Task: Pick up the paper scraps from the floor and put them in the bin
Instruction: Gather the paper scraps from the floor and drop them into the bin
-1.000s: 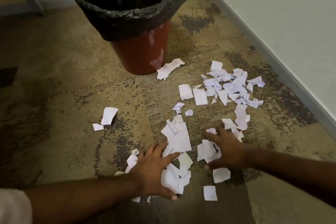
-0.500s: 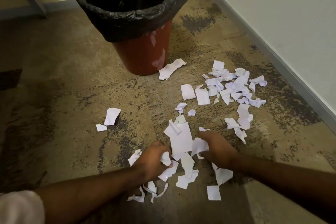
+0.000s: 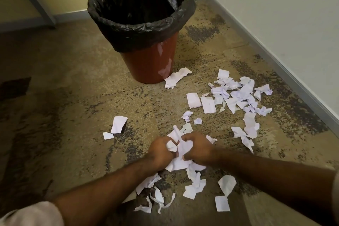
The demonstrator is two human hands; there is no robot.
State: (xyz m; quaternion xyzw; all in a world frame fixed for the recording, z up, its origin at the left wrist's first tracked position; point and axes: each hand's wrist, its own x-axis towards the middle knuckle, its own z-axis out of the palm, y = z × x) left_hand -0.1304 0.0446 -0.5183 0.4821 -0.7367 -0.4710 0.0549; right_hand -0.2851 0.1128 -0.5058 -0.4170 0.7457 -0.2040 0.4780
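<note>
A red-brown bin (image 3: 150, 64) lined with a black bag stands at the back of the floor. White paper scraps lie scattered in front of it. My left hand (image 3: 160, 150) and my right hand (image 3: 199, 149) are pressed together, both closed on a bunch of scraps (image 3: 180, 147) squeezed between them just above the floor. A dense patch of scraps (image 3: 238, 95) lies to the right of the bin. More loose scraps (image 3: 194, 185) lie under and near my wrists.
Two scraps (image 3: 118, 124) lie apart on the left. One long scrap (image 3: 176, 77) touches the bin's base. A white wall with a grey skirting board (image 3: 286, 71) runs along the right. A grey slanted leg (image 3: 34, 0) stands at the back left.
My hands have come together from flat and apart, sweeping scraps into one bunch between them. Several scraps have slipped out and stay near my wrists.
</note>
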